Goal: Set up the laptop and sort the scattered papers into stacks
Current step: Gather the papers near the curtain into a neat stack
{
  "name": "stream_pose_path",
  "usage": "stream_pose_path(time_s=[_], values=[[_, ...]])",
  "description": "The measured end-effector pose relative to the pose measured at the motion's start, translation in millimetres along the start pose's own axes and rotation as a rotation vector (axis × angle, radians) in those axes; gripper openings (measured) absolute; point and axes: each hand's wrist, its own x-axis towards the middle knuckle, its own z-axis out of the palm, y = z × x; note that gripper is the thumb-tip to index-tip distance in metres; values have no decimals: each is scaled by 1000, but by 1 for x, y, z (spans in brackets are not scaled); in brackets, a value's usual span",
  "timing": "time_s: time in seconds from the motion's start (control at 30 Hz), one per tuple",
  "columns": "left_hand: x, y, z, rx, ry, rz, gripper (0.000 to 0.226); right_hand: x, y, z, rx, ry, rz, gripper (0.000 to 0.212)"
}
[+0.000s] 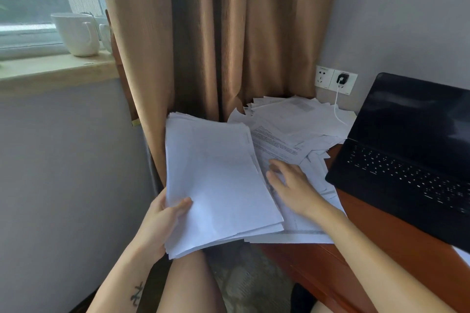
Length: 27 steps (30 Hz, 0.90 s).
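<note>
My left hand [162, 218] grips a thick stack of white papers [216, 180] by its lower left edge, thumb on top, holding it off the desk's left side. My right hand [292, 187] lies with fingers spread on the scattered papers [292, 124] that cover the desk's far left corner. A black laptop [407, 150] stands open on the right of the desk, its screen dark and its keys faintly lit.
The reddish wooden desk [368, 231] sits against a grey wall with a socket and a plugged white charger [340, 80]. A brown curtain [216, 33] hangs behind the papers. White mugs [76, 33] stand on the windowsill at left. My knees are below the desk edge.
</note>
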Motion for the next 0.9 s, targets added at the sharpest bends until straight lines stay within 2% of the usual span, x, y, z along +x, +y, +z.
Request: stream_pose_path(time_s=[0.2,0.37,0.43,0.5,0.57,0.77,0.83,0.9], values=[[7,5,-31,-36,197,58,31,16,-6,-7,-106,-26,-99,51],[6,9,-53,-62,286,91,30,27,-22,8,-288,-143,-95,77],[6,10,-62,-69,304,92,30,32,-24,13,-387,-160,-66,91],[7,10,-69,-82,315,89,32,36,-24,16,-456,-152,-54,95],[7,10,-73,-89,318,90,31,40,-23,17,-472,-125,-58,87],[7,6,-73,-104,296,75,27,44,-21,12,-408,21,-155,38],[6,5,-72,-112,286,72,27,44,-20,10,-313,72,-134,35],[5,5,-70,-118,277,71,27,44,-18,8,-211,52,-91,41]])
